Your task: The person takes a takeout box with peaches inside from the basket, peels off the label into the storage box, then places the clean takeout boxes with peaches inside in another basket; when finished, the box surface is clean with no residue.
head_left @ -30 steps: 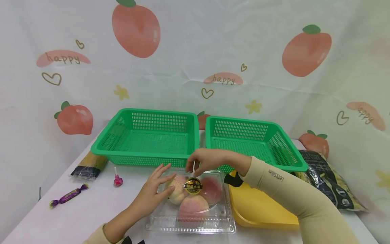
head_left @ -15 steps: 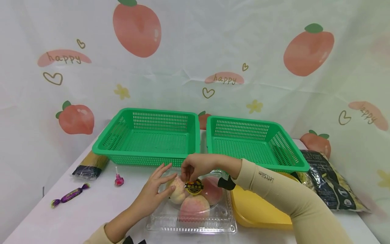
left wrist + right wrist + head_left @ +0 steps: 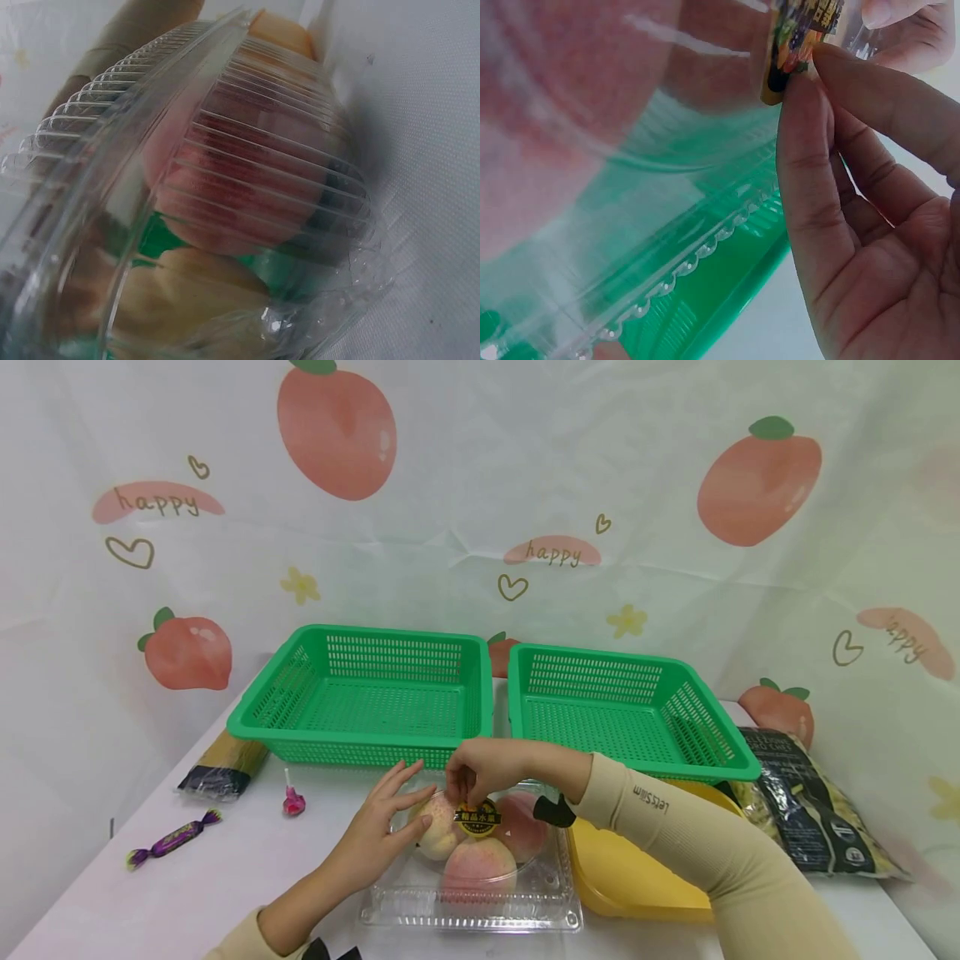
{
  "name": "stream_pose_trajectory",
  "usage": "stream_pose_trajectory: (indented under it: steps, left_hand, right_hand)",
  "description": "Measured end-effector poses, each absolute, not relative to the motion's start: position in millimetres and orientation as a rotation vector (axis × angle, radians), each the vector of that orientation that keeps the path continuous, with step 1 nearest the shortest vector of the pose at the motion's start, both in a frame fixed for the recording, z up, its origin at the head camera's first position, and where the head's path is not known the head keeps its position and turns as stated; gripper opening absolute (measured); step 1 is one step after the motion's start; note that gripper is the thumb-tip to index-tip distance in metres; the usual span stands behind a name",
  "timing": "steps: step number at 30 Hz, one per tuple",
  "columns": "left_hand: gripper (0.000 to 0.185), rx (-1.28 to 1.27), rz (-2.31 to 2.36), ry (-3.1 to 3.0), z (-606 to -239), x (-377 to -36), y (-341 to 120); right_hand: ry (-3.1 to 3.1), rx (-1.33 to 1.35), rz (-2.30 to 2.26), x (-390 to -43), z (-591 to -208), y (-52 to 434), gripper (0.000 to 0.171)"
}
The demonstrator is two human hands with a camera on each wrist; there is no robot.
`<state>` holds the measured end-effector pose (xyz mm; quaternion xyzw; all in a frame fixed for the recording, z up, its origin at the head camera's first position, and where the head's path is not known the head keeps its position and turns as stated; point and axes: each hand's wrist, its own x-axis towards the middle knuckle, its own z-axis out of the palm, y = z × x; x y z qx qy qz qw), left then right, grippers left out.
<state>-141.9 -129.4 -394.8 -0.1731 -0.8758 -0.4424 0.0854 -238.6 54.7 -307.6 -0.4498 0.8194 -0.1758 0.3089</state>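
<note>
Clamshell box (image 3: 471, 881) of peaches (image 3: 477, 866) sat on the tabletop (image 3: 225, 893) in front of the two green baskets (image 3: 367, 697), just left of a yellow tray (image 3: 637, 877). Head view: left hand (image 3: 378, 839) rested on the box's left side, fingers straight and spread, gripping nothing. Right hand (image 3: 480, 768) came over the lid top, fingertips pinching at the edge of the round black-gold sticker (image 3: 477, 817). Purple candy (image 3: 168, 841), a lollipop (image 3: 291, 800) and a dark packet (image 3: 221, 768) lay left; a dark bag (image 3: 806, 814) lay right.

Left wrist view: ribbed clear lid (image 3: 247, 187) filled the frame, pink peach behind it; hand itself not visible.

Right wrist view: thumb and forefinger (image 3: 810, 187) pinched the sticker's (image 3: 799, 45) edge against the lid, remaining fingers loosely curled; green basket showed through the plastic.
</note>
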Motion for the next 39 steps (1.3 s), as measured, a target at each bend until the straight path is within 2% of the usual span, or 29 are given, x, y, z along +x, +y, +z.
stream_pose_trajectory:
  steps: [39]
  left_hand:
    - [0.040, -0.528, -1.315, -2.610, -393.7, -141.2, -129.1]
  right_hand:
    - [2.210, -1.276, -0.341, -240.4, -306.7, 59.3, 0.008]
